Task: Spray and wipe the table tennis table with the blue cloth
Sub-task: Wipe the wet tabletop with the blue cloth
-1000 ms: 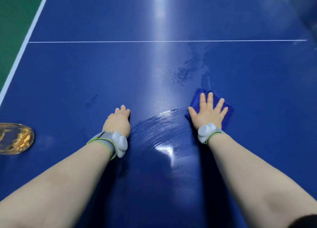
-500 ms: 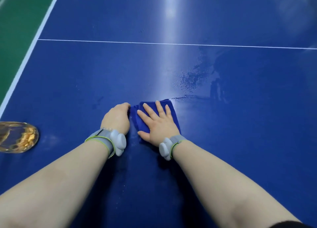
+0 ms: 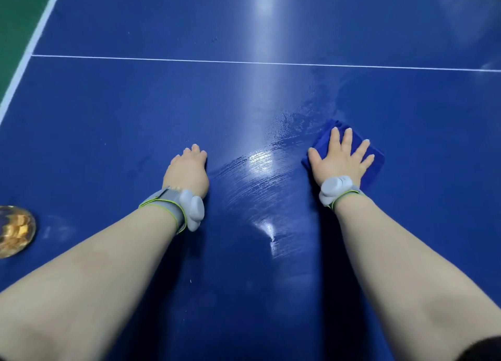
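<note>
Head: right hand (image 3: 339,162) presses blue cloth (image 3: 375,168) (midtable, apparently); table edge (image 3: 27,62) far left.

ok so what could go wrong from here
The left hand rests on the table right beside the wet streaks; if weight goes on it, it might slip. The droplets near the cloth, under the right hand, could be missed and dry as spots.
</note>
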Demonstrator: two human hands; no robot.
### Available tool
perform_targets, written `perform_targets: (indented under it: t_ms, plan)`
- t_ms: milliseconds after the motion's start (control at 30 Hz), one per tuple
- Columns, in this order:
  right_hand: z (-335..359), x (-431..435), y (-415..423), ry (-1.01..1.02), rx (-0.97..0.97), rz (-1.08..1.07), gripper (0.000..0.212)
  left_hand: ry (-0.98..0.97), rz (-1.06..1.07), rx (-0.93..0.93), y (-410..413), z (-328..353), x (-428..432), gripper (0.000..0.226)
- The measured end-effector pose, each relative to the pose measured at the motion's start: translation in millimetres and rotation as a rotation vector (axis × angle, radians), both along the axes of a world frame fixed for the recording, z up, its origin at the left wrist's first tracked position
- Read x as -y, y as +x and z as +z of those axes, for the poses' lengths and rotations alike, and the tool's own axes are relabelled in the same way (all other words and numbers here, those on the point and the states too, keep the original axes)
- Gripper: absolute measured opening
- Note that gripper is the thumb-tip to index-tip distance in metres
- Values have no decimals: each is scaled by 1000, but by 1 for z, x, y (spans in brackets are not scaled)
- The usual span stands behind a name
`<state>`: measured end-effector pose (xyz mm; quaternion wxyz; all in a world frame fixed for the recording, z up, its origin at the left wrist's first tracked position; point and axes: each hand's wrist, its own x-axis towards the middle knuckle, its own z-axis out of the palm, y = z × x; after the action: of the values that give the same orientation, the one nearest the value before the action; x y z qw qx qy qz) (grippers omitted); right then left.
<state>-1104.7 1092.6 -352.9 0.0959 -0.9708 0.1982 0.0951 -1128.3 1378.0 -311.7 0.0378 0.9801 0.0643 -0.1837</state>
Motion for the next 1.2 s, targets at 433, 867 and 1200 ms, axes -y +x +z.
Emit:
perform_targets:
  t_ms: [433, 867, 1200]
  plan:
    - [3, -168, 13, 9, -23, 906, 76, -215, 64, 273, 5, -16, -17, 25]
    - [-2, -3, 75, -24, 31, 199, 75, -4, 20, 110, 40, -41, -13, 66]
    - [-3, -43, 100, -61, 35, 276, 78, 35, 11, 7, 45, -40, -12, 70]
